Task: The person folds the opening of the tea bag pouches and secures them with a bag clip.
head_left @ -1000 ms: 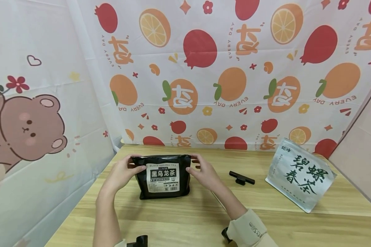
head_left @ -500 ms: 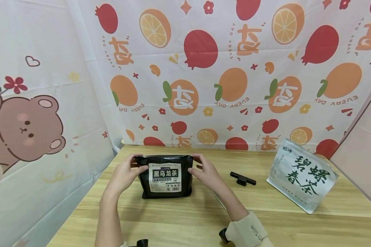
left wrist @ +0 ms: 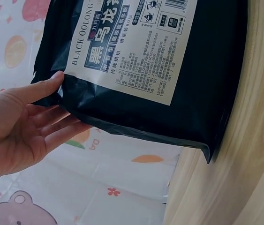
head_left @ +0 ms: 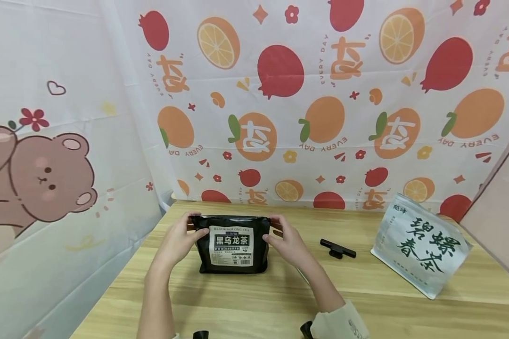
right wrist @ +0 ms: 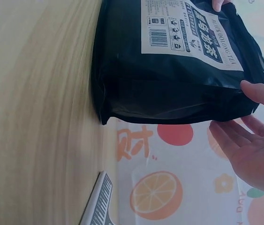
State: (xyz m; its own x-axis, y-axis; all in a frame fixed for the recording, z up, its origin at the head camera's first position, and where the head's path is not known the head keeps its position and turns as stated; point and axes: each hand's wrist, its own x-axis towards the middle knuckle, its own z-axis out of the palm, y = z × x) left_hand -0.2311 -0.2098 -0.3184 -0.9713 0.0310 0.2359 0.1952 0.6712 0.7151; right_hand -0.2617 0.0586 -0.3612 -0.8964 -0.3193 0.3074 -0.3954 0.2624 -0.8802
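A black pouch of black oolong tea (head_left: 233,245) with a cream label stands upright on the wooden table, its front facing me. My left hand (head_left: 181,239) pinches its upper left corner, thumb on the front and fingers behind. At the opposite upper corner my right hand (head_left: 289,241) holds it the same way. In the left wrist view the left thumb presses the dark film beside the label of the tea pouch (left wrist: 207,84). The right wrist view shows the pouch's side gusset (right wrist: 169,101) and the right thumb near its top edge.
Right of my right hand lies a black bar-shaped clip (head_left: 338,248). Farther right a silver-white tea pouch (head_left: 422,247) with green characters stands upright. A thin light-coloured strip with a ridged pattern (right wrist: 99,201) lies beside the black pouch, partly behind my right forearm. A fruit-print cloth hangs behind.
The head view has shifted a little. Both hands keep their hold on the upper corners, and the black pouch has moved very slightly to the right with them.
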